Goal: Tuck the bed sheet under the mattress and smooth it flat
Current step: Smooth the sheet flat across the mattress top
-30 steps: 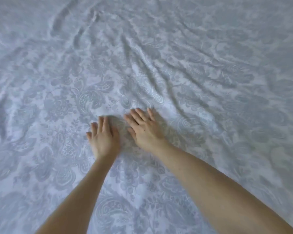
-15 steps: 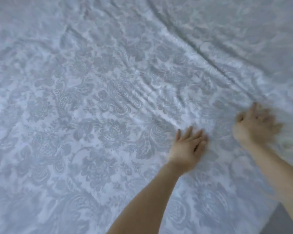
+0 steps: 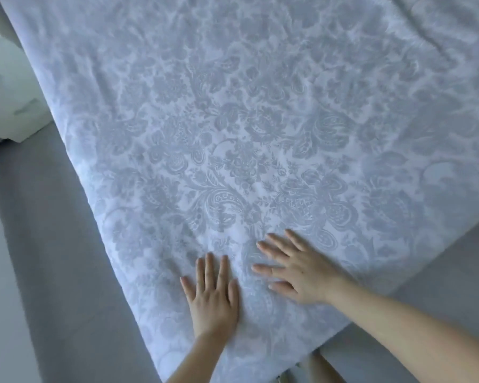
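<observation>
A pale blue bed sheet (image 3: 246, 134) with a grey floral paisley print covers the mattress and fills most of the view. It lies mostly flat here, with faint creases toward the far right. Near the bed's corner, my left hand (image 3: 212, 295) presses flat on the sheet with its fingers straight and spread. My right hand (image 3: 296, 272) lies flat just to its right, fingers spread and pointing left and away. Both hands hold nothing. The sheet's edges run down the left side and along the lower right.
A grey bed frame or base (image 3: 61, 258) runs along the left side of the mattress and shows again at the lower right (image 3: 440, 272). A white object (image 3: 9, 87), perhaps a pillow, sits at the far left.
The view has swung from the wrinkled middle of the sheet to the bed's corner. Both hands have moved back together and now lie flat side by side; the sheet here looks smoother.
</observation>
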Motion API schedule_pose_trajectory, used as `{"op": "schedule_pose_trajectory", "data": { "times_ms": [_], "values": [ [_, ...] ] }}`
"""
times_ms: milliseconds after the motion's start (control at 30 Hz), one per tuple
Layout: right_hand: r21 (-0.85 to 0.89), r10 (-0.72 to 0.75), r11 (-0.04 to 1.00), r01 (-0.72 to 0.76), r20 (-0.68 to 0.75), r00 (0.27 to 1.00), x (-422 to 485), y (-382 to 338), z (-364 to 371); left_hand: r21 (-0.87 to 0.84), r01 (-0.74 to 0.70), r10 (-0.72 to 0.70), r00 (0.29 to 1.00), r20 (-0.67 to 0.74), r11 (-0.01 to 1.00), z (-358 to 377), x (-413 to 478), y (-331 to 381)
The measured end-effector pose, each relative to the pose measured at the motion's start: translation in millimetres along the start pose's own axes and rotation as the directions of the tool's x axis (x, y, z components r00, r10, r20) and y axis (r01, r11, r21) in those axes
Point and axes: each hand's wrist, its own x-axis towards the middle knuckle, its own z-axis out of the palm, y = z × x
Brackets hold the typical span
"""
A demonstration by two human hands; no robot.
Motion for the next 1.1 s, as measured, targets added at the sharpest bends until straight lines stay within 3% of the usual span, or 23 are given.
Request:
{"op": "schedule_pose_trajectory", "data": {
  "times_ms": [67, 133, 233, 333, 467, 567, 667, 767, 900, 933, 1000, 1033, 1067, 1100],
  "values": [
    [0.039, -0.023, 0.999, 0.020, 0.066, 0.998, -16.1, -21.2, -10.7, 0.005, -0.060, 0.059, 0.997, 0.043, 0.998, -6.5, -17.1, -6.7],
    [0.149, 0.036, 0.988, -0.048, 0.087, 0.996, -11.7, -16.8, -31.4, -0.082, -0.063, 0.062, 0.998, -0.010, 0.995, -29.9, -10.6, -4.8],
    [0.281, 0.256, 0.935, -0.216, -0.116, 0.960, 21.5, 13.3, -70.2, -0.222, 0.011, -0.042, 0.989, -0.139, 0.975, -73.0, 27.1, 2.0],
    [0.218, 0.424, 0.892, -0.396, -0.095, 0.901, 60.5, 45.7, -90.4, -0.265, 0.043, -0.088, 0.983, -0.158, 0.963, -101.1, 73.4, 13.5],
    [0.124, 0.396, 0.914, -0.385, -0.078, 0.915, 95.8, 82.2, -97.9, -0.192, 0.017, -0.035, 0.995, -0.092, 0.981, -109.9, 138.7, 39.9],
    [0.098, 0.405, 0.913, -0.397, -0.091, 0.910, 93.4, 150.5, -87.9, -0.189, -0.014, -0.006, 0.994, -0.106, 0.982, -108.3, 192.8, 104.6],
    [0.092, 0.438, 0.899, -0.428, -0.215, 0.873, 43.2, 272.9, -73.2, -0.151, 0.009, -0.033, 0.987, -0.159, 0.989, -92.7, 224.2, 223.7],
    [0.024, 0.618, 0.766, -0.643, -0.303, 0.725, -82.8, 418.7, -51.5, -0.118, -0.110, 0.079, 0.968, -0.240, 0.987, -74.0, 229.1, 370.8],
    [0.090, 0.935, 0.355, -0.931, -0.052, 0.352, -239.9, 536.1, -66.3, -0.085, -0.484, 0.473, 0.872, -0.124, 0.871, -78.6, 226.9, 501.9],
    [0.092, 0.960, 0.277, -0.956, 0.018, 0.280, -242.8, 545.0, -75.8, -0.146, -0.537, 0.525, 0.844, -0.110, 0.831, -85.5, 228.7, 512.7],
    [0.158, 0.981, 0.196, -0.968, -0.038, 0.192, -210.2, 544.6, -93.5, -0.471, -0.530, 0.509, 0.841, -0.184, 0.705, -109.3, 235.2, 512.8],
    [0.192, 0.964, 0.249, -0.949, -0.140, 0.224, -183.7, 536.4, -103.9, -0.611, -0.465, 0.411, 0.880, -0.238, 0.641, -123.1, 242.8, 503.1],
    [0.206, 0.917, 0.359, -0.911, -0.259, 0.303, -152.7, 525.3, -111.7, -0.653, -0.406, 0.268, 0.914, -0.305, 0.639, -138.8, 255.1, 489.9],
    [0.172, 0.835, 0.504, -0.847, -0.350, 0.426, -119.4, 513.2, -117.1, -0.609, -0.343, 0.113, 0.917, -0.383, 0.716, -153.1, 273.6, 473.2]
  ]
}}
